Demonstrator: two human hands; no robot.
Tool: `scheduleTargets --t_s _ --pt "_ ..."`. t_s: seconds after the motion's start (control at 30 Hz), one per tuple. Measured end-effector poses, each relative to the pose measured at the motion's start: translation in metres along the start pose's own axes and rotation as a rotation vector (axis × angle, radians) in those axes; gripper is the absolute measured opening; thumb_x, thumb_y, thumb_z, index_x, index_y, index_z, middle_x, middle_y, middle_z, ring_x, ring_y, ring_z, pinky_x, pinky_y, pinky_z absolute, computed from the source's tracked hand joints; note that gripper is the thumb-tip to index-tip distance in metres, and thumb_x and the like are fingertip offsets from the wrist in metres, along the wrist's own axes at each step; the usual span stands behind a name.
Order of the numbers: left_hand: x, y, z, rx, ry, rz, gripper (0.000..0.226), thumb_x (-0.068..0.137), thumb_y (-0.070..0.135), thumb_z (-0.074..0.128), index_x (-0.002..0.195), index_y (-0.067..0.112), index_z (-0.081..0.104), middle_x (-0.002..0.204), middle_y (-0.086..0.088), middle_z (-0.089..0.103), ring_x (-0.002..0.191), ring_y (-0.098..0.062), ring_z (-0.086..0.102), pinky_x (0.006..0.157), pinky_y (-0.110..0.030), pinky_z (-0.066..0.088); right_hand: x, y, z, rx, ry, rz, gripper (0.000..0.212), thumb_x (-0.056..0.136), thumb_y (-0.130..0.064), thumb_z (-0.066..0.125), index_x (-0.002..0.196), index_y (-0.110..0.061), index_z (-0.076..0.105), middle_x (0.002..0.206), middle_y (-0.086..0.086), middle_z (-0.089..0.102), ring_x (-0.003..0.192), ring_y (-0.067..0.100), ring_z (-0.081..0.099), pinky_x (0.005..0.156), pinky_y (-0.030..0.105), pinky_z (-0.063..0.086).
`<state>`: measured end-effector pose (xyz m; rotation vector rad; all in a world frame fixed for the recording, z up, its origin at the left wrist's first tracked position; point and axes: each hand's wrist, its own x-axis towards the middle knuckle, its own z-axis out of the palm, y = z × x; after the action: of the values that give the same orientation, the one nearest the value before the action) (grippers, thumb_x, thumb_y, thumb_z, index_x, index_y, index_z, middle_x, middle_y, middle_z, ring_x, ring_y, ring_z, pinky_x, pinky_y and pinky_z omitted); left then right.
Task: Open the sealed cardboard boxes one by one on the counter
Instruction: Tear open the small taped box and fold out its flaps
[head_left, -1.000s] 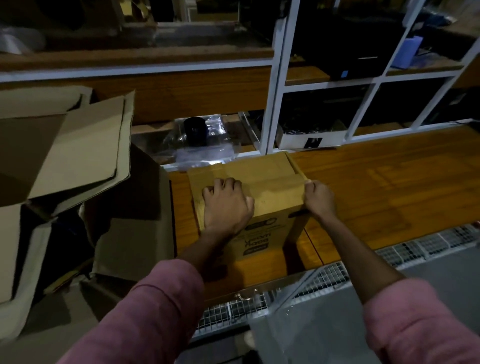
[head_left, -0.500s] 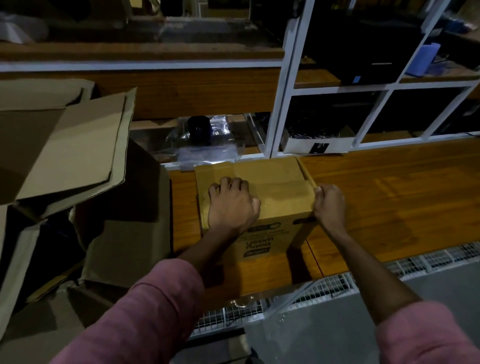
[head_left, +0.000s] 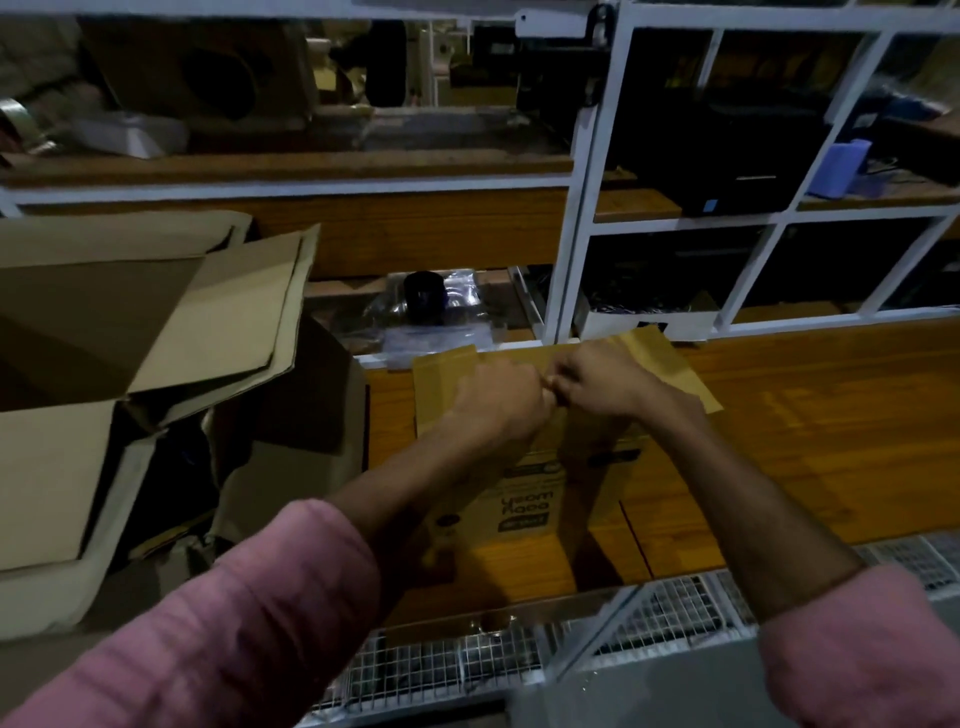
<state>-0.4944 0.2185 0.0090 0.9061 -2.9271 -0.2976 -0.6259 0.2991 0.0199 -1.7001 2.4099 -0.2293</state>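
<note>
Your left hand (head_left: 496, 402) and right hand (head_left: 605, 379) met knuckle to knuckle over the top of the cardboard box (head_left: 540, 467), both with fingers curled. The fingertips faced away from the camera, so I cannot tell whether either hand pinched tape, a flap edge, or nothing. The box stood directly beneath your hands on the wooden counter (head_left: 810, 415), its printed side facing you below your wrists. A top flap (head_left: 670, 364) angled out just beyond your right hand. Well off to the left of your left hand lay a pile of opened cartons (head_left: 145, 322). Beyond your hands, past the box, a dark round object in clear plastic (head_left: 431, 301) sat on a lower shelf.
</note>
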Motion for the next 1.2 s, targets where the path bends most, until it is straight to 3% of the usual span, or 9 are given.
scheduleTargets --t_s 0.1,0.23,0.37,0.47,0.57,0.73,0.83,1.0,1.2 --pt "-0.01 0.003 0.02 -0.226 -0.273 0.03 0.031 0.102 0.04 0.039 0.086 0.019 0.056 0.1 -0.013 0.065 0.082 -0.023 0.059 0.074 -0.038 0.049 -0.009 -0.001 0.005 0.157 -0.347 0.108 0.02 0.099 -0.015 0.053 0.109 -0.017 0.07 0.107 0.003 0.068 0.101 0.021 0.061 0.079 0.033 0.046" --pt "-0.04 0.006 0.05 0.054 -0.209 0.111 0.029 0.1 0.04 0.046 0.12 0.02 0.053 0.111 -0.006 0.062 0.103 -0.025 0.056 0.09 -0.046 0.044 -0.023 0.017 0.038 0.221 -0.543 0.178 0.023 0.096 -0.036 0.062 0.116 -0.025 0.064 0.106 -0.004 0.065 0.098 0.015 0.062 0.089 0.037 0.051" --pt "-0.051 0.023 0.08 0.364 -0.096 0.112 0.052 0.097 0.029 0.06 0.142 0.008 0.043 0.133 -0.014 0.058 0.124 -0.033 0.05 0.104 -0.048 0.037 -0.028 0.03 0.083 0.032 -0.288 0.117 0.024 0.094 -0.037 0.061 0.118 -0.032 0.061 0.107 -0.012 0.065 0.108 0.017 0.059 0.095 0.044 0.038" --pt "-0.043 0.038 0.082 0.14 -0.076 0.156 0.074 0.095 0.022 0.065 0.154 0.001 0.026 0.151 -0.019 0.043 0.136 -0.034 0.044 0.114 -0.044 0.037 -0.031 0.025 0.1 -0.174 -0.082 0.09 0.01 0.095 -0.027 0.055 0.105 -0.031 0.055 0.101 -0.008 0.065 0.105 0.021 0.061 0.087 0.04 0.031" --pt "-0.028 0.039 0.079 -0.138 -0.07 0.121 0.056 0.099 0.021 0.053 0.149 0.003 0.034 0.152 -0.017 0.042 0.138 -0.031 0.043 0.112 -0.043 0.037 -0.034 0.025 0.102 -0.218 -0.038 0.086 0.007 0.095 -0.023 0.055 0.096 -0.029 0.051 0.091 -0.006 0.062 0.102 0.022 0.062 0.08 0.038 0.026" --pt "-0.017 -0.007 0.078 0.062 0.034 -0.199 0.056 0.102 0.048 0.037 0.148 0.015 0.038 0.165 -0.008 0.023 0.155 -0.038 0.001 0.116 -0.071 0.009 -0.035 0.029 0.104 -0.05 0.054 0.034 0.004 0.098 -0.034 0.057 0.094 -0.035 0.056 0.095 -0.009 0.069 0.099 0.018 0.064 0.084 0.04 0.032" --pt "-0.018 -0.047 0.075 0.078 0.138 -0.347 0.055 0.1 0.043 0.046 0.146 0.013 0.039 0.161 -0.013 0.029 0.15 -0.041 0.014 0.117 -0.067 0.013 -0.031 0.035 0.107 0.024 0.075 0.056 0.02 0.098 -0.04 0.055 0.081 -0.038 0.048 0.089 -0.014 0.07 0.093 0.012 0.064 0.088 0.04 0.035" --pt "-0.025 -0.072 0.076 -0.427 0.156 -0.552 0.05 0.101 0.016 0.052 0.147 0.016 0.034 0.146 -0.012 0.043 0.135 -0.033 0.04 0.109 -0.045 0.036 -0.03 0.042 0.108 0.007 0.066 -0.01 0.023 0.099 -0.043 0.055 0.079 -0.037 0.046 0.082 -0.016 0.063 0.09 0.009 0.062 0.085 0.038 0.036" --pt "-0.024 -0.067 0.076 -0.51 0.285 -0.623 0.039 0.101 0.01 0.053 0.138 0.02 0.047 0.125 -0.004 0.057 0.113 -0.02 0.054 0.082 -0.031 0.038 -0.025 0.046 0.104 -0.029 0.016 -0.088 0.02 0.101 -0.05 0.046 0.088 -0.036 0.048 0.079 -0.015 0.055 0.079 0.007 0.055 0.075 0.034 0.035"
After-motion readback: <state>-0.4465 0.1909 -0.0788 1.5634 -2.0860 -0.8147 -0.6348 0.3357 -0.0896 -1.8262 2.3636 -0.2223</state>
